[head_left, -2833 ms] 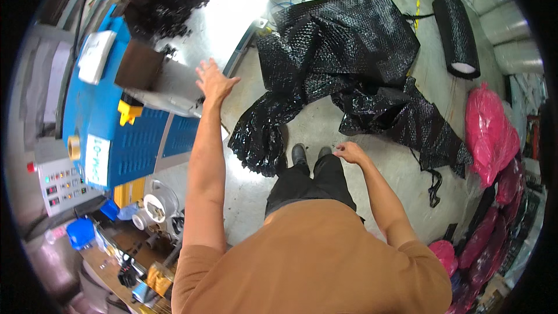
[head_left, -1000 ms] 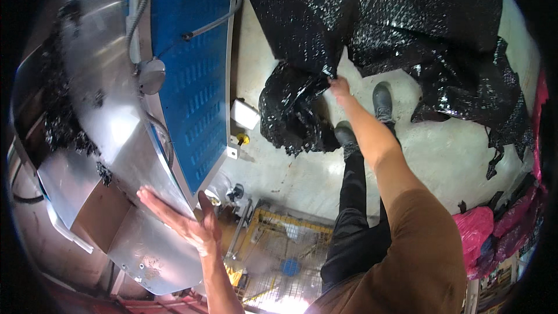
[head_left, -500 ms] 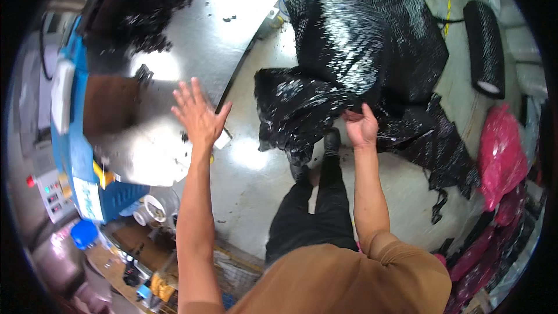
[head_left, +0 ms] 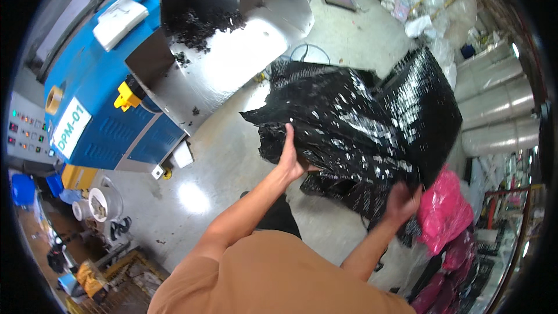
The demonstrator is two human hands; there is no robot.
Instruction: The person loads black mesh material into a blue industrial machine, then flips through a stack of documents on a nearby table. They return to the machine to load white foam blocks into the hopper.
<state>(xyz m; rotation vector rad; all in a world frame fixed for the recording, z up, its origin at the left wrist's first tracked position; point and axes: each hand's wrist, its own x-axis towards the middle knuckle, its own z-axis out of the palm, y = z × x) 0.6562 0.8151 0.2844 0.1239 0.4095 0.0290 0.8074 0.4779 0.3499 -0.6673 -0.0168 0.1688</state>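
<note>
A large crumpled sheet of black bubble wrap (head_left: pixel 354 122), shiny with a dotted gleam, spreads in front of me above the floor. My left hand (head_left: pixel 293 154) is at its near left edge, thumb up against the sheet and fingers mostly hidden by it. At the near right edge my right hand (head_left: pixel 402 200), smeared by motion, is closed on the same wrap. To the left, a steel hopper tray (head_left: pixel 232 64) on a blue machine (head_left: pixel 104 99) has black shreds (head_left: pixel 200 29) lying in it.
A pink plastic bag (head_left: pixel 444 209) stands close by my right hand. Large wrapped rolls (head_left: pixel 500 104) are stacked at the right, with clear plastic bags (head_left: pixel 430 0) at the far right. A white bucket (head_left: pixel 104 203) is at the lower left, below the machine.
My view has turned and shifted. My left hand has left the hopper side and is now at the bubble wrap. My right hand has moved right, and the wrap is spread wider.
</note>
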